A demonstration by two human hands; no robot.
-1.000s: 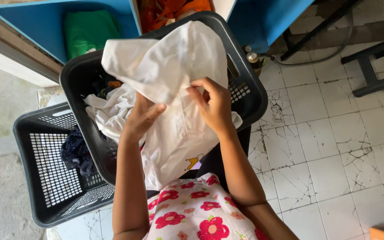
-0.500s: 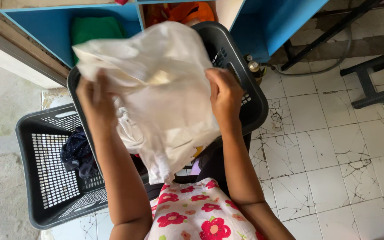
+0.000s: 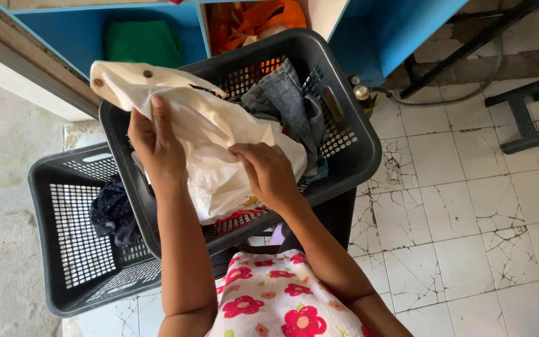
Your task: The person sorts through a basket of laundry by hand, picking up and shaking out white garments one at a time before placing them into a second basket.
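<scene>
Above the upper dark plastic laundry basket (image 3: pixel 350 134), a cream-white garment (image 3: pixel 219 134) hangs bunched between both hands. The cloth is thin and creased, with two small brown buttons showing near its raised corner at the upper left, and a bit of yellow and red print peeking out at its lower edge. The left hand (image 3: pixel 155 146) pinches the raised part, fingers folded over the fabric and thumb behind it. The right hand (image 3: pixel 268 171) closes on the cloth lower down, fingers curled into the folds. The garment's bottom sags into the basket, touching the clothes there; a piece of grey-blue denim (image 3: pixel 285 103) lies just beside it against the far wall. A second, lower basket (image 3: pixel 63 243) sits to the left, holding a dark navy cloth (image 3: pixel 110 212). Behind stand blue shelves (image 3: pixel 63 31) with a green fabric (image 3: pixel 141 40).
</scene>
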